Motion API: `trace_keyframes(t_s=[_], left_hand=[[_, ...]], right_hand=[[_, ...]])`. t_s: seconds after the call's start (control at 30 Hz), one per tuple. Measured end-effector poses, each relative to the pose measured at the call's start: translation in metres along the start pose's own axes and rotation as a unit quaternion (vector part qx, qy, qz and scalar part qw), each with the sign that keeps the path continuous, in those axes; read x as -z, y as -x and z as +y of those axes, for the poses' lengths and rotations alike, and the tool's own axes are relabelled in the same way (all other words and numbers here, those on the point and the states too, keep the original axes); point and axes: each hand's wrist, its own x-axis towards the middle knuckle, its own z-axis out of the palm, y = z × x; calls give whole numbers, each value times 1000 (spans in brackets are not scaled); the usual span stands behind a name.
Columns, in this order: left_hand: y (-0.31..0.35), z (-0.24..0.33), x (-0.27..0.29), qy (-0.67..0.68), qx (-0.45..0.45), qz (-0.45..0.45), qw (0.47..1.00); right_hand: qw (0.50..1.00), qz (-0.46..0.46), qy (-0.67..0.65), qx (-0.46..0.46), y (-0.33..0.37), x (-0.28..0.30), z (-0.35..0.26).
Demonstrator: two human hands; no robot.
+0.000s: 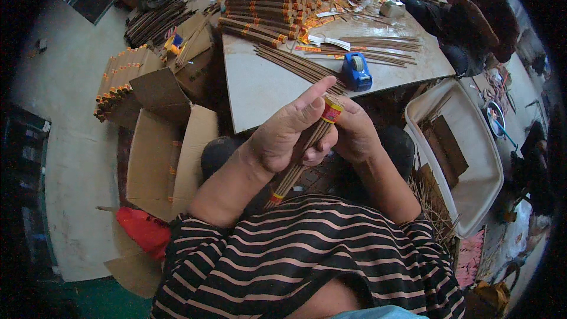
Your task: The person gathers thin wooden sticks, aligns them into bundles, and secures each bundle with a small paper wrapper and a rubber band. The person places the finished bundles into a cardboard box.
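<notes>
A slim bundle of brown incense sticks (300, 152) slants between my hands over my lap, with a red and yellow paper band (332, 110) round its upper end and another at its lower end. My right hand (353, 133) has its fingers curled round the bundle below the upper band. Against the bundle's left side lies my left hand (284, 136), its fingers stretched out flat toward the table. Just beyond my fingertips stands a blue tape dispenser (357, 72) on the white table (251, 91). Loose incense sticks (298, 66) lie beside it.
Banded bundles (266, 9) are stacked at the table's far side. Left of me are an open cardboard box (155, 162) and another bundle stack (121, 77). A white plastic tub (493, 168) stands at my right. A person's dark-clothed legs (422, 20) show at the far right.
</notes>
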Motion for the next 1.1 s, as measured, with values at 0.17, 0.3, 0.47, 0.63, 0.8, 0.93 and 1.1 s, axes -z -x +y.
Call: trace_keyframes(t_s=[0.17, 0.3, 0.47, 0.63, 0.8, 0.93, 1.1], left_hand=[[5, 1, -1, -42, -28, 85, 995], [2, -2, -6, -33, -53, 149, 987], [-2, -10, -7, -43, -56, 144, 987], [-4, -9, -3, -69, -39, 121, 989], [-9, -3, 2, -45, -10, 57, 997], [-11, -2, 4, 25, 9, 10, 1000], [-9, 2, -1, 24, 2, -31, 999]], right_hand=[[997, 35, 61, 28, 5, -18, -15], [986, 60, 155, 28, 7, -23, -22], [966, 116, 222, 68, 4, -24, -17], [952, 139, 271, 35, 2, -27, -22], [979, 56, 181, 76, -6, -3, -17], [993, -5, 71, 99, -10, 16, -9], [996, -46, -35, 73, -9, 11, -4]])
